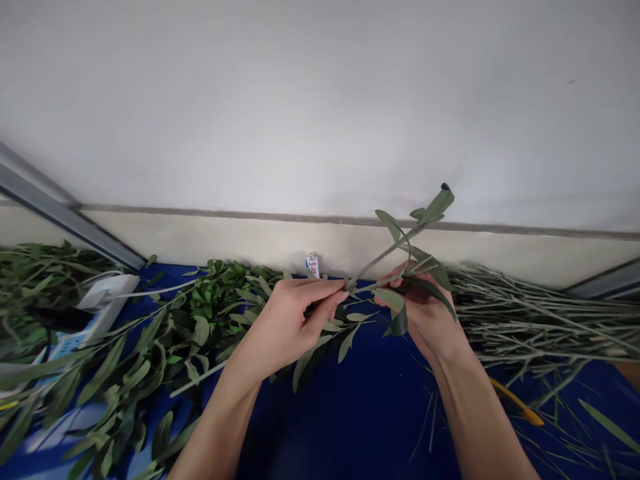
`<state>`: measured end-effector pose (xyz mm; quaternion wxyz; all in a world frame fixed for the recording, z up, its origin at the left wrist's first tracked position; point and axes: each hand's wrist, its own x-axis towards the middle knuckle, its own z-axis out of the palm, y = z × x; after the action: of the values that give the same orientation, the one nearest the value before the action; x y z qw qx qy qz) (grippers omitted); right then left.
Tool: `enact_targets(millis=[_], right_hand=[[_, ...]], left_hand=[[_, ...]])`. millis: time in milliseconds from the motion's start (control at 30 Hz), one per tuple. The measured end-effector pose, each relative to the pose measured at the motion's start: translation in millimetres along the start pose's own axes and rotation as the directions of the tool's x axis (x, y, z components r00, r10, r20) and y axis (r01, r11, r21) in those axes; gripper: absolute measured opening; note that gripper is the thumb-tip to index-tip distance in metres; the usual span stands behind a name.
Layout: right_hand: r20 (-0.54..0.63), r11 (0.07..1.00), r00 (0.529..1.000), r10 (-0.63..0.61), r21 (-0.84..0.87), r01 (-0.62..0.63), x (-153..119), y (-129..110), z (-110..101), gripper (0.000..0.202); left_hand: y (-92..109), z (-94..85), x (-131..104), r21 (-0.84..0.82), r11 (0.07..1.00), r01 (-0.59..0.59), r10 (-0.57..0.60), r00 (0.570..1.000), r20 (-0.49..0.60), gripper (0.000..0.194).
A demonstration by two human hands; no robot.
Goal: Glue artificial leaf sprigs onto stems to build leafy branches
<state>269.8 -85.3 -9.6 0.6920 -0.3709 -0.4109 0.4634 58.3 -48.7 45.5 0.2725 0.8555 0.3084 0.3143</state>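
In the middle of the head view, my left hand [293,320] pinches the stem end of a green leafy branch [390,250] between thumb and fingers. The branch slants up to the right, its long narrow leaves hanging around my right hand [420,310]. That hand is closed around the lower leafy stems, and some of its fingers are hidden behind leaves. Below both hands lie more leaves [345,340] on the blue tabletop [345,413].
Leafy branches [135,380] are heaped at the left, partly over a white power strip [110,307]. Bare grey-green stems [525,320] are piled at the right. A yellow strip-like thing [520,403] lies near my right forearm. A small printed tag [313,267] stands against the wall [320,120].
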Motion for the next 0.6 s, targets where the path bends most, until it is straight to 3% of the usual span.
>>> enact_targets(millis=[133, 367, 600], right_hand=[[-0.003, 1.000, 1.000, -0.016, -0.020, 0.016, 0.0, 1.3, 1.5, 0.026], [0.000, 0.996, 0.996, 0.091, 0.012, -0.091, 0.4, -10.5, 12.8, 0.022], [0.000, 0.975, 0.978, 0.210, 0.075, -0.210, -2.9, -20.9, 23.9, 0.019]], left_hand=[[-0.6, 0.5, -0.2, -0.016, 1.000, 0.023, -0.023, 1.000, 0.012, 0.031], [-8.2, -3.1, -0.3, -0.117, 0.963, 0.243, -0.232, 0.967, 0.102, 0.030], [-14.7, -9.0, -2.9, -0.060, 0.965, 0.256, -0.243, 0.955, 0.169, 0.038]])
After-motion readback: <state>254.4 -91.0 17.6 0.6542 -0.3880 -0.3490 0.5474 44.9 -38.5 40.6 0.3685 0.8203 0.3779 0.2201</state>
